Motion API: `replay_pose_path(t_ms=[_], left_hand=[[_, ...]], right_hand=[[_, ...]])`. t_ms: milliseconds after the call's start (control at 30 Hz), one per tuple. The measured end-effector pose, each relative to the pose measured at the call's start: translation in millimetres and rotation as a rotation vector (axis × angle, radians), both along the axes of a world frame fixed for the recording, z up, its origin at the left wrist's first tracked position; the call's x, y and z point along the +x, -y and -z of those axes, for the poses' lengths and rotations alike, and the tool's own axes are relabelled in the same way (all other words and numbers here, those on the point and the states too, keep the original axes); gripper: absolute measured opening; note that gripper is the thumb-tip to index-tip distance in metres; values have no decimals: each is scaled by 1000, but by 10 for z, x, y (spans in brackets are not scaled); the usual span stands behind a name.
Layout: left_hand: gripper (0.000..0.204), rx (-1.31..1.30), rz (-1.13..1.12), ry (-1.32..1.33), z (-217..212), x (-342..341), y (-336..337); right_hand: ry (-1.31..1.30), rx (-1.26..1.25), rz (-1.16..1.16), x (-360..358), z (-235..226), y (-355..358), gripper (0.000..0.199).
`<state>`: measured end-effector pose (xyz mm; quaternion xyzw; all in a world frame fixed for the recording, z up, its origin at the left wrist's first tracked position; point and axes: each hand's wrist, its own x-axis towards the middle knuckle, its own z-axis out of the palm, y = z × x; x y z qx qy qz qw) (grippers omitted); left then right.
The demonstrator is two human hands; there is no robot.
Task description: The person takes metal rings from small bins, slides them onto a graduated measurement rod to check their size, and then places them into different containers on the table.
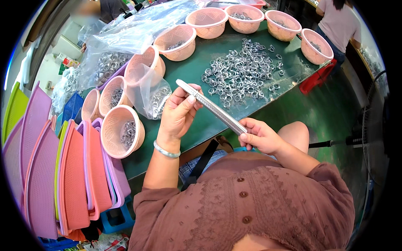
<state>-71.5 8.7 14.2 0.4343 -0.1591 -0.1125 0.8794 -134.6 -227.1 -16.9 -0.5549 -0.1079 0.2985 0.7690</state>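
Observation:
Between my two hands a silver ring mandrel (218,112) with fine markings slants over the table's near edge, its rounded thin end up and to the left. My left hand (178,112), with a pale bangle at the wrist, pinches it near that thin end. My right hand (260,134) grips the thicker end with thumb and fingers. I cannot make out whether a ring sits on the mandrel under my left fingers. Just beyond lies a wide loose heap of silver rings (240,73) on the green table (178,69). A clear plastic bag of rings (158,102) rests beside my left wrist.
Pink baskets (122,133) line the table's left and far sides, several holding rings. Clear plastic sheeting (138,25) covers the back left. Stacked purple and orange baskets (75,175) stand at my left. Another person (341,23) is at the far right, near a red stool (317,78).

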Motion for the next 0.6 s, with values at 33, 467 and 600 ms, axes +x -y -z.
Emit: replay_pose_path(t_ms=[33,467,600], left_hand=[[24,-4,1,-5,1,1,5],[23,-36,-25,36,-43,-20,-87],[22,-61,-65,7,14,3,-53]], right_hand=[[4,-8,-8,22,-31,4,30],[-82,92,-192,32,14,156,20],[20,29,-57,-75,23,159,22]])
